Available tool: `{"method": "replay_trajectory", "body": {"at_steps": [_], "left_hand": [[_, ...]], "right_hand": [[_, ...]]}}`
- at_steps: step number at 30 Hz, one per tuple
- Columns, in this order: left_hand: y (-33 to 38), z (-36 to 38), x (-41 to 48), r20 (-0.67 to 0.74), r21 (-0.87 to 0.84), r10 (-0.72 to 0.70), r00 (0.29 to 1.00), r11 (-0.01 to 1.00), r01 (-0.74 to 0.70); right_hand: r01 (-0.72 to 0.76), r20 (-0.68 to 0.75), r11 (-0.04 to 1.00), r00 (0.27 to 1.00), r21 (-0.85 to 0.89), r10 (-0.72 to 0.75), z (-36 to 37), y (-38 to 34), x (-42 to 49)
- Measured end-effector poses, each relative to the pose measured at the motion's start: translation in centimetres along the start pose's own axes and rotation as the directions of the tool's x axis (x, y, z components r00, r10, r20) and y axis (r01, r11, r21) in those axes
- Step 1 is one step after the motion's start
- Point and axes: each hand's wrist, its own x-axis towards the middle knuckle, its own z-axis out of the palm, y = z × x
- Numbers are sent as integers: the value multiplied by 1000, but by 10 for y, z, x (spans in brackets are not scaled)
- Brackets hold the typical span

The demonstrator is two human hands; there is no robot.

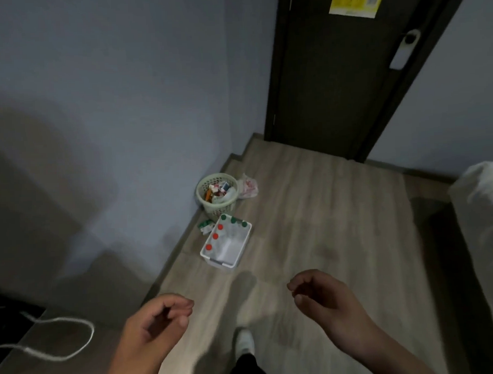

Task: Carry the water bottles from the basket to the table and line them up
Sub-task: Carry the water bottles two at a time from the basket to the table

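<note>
Open floor (324, 212) ran straight up to the basket (223, 264), whose top was uncovered. Bottles (215, 236) lined its left side and far end, leaving the near right free. The wall (127, 163) and a small packet (206, 227) crowded its left; a full bin (217, 196) stood just behind.

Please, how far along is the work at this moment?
Done: nothing can be confirmed; no finished row is in view. In hand: nothing; the left hand and right hand are loosely curled and empty, short of the basket on the floor. Left: at least six capped bottles, three red, three green, stand in the basket.
</note>
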Motion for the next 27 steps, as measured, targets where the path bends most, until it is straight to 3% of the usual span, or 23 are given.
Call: {"method": "replay_trajectory", "body": {"at_steps": [7, 15, 23, 27], "left_hand": [[20, 35, 133, 108, -20, -37, 993, 999, 39], [43, 84, 232, 240, 41, 18, 971, 999, -28], [42, 147, 320, 250, 75, 7, 968, 997, -26], [54, 188, 364, 169, 74, -21, 985, 997, 9]], "right_hand": [[12, -79, 1000, 997, -22, -14, -35, -36, 102], [-47, -204, 999, 978, 26, 52, -92, -38, 153], [-85, -223, 996, 971, 14, 86, -163, -28, 230], [-84, -214, 996, 974, -9, 80, -212, -31, 282]]}}
